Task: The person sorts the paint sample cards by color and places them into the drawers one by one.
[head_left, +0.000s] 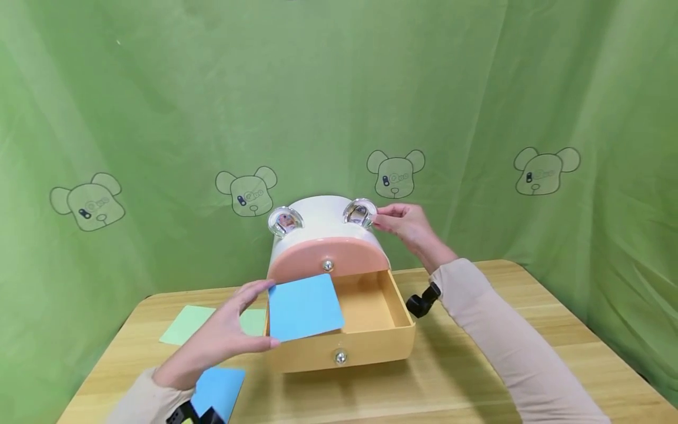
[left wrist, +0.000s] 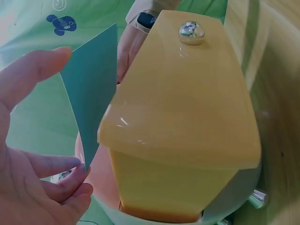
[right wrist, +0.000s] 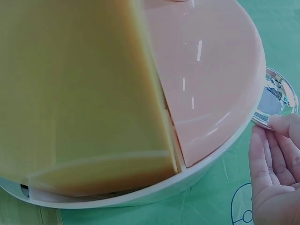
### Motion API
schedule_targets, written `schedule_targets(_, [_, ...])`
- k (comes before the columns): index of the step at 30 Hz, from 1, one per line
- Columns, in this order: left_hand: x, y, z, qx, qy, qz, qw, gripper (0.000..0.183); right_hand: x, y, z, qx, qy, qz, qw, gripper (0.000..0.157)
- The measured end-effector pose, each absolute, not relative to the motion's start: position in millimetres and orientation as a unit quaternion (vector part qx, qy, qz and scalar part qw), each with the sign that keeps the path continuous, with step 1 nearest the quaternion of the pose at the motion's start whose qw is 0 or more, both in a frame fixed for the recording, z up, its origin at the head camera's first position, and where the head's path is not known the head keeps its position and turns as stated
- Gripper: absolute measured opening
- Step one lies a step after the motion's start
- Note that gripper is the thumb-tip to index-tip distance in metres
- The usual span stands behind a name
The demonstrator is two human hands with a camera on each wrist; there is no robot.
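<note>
Between the thumb and fingers of my left hand (head_left: 231,325) a blue sheet of paper (head_left: 304,307) is held by its edges, tilted over the left part of a pulled-out yellow drawer (head_left: 371,347). The drawer belongs to a small white cabinet (head_left: 323,217) with a pink upper drawer front (head_left: 318,257) and two silvery round ears on top. With thumb and fingers my right hand (head_left: 406,225) pinches the rim of the right ear (head_left: 360,213). In the right wrist view that shiny ear (right wrist: 276,96) shows beside the pink front. The drawer's left inside is hidden behind the sheet.
Left of the cabinet a light green sheet (head_left: 185,324) lies on the wooden table (head_left: 461,371). Another blue sheet (head_left: 221,388) is near the front, partly under my left wrist. A green curtain (head_left: 328,88) with printed bear heads hangs behind.
</note>
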State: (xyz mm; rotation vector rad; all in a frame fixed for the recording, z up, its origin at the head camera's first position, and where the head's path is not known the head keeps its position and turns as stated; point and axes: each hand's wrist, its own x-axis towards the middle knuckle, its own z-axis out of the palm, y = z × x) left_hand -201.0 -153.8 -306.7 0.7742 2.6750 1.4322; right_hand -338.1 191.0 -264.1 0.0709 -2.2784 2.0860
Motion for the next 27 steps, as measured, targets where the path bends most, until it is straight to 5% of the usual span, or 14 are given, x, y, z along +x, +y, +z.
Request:
schedule_targets(15, [-223, -144, -312, 0.241, 0.859, 0.451, 0.036, 0.09, -337, 189, -264, 0.03, -0.736, 0.676, 0.032, 0.024])
schedule_targets(27, [-207, -154, -321, 0.221, 0.851, 0.477, -0.002, 0.088, -336, 189, -264, 0.026, -0.734, 0.678, 0.034, 0.023])
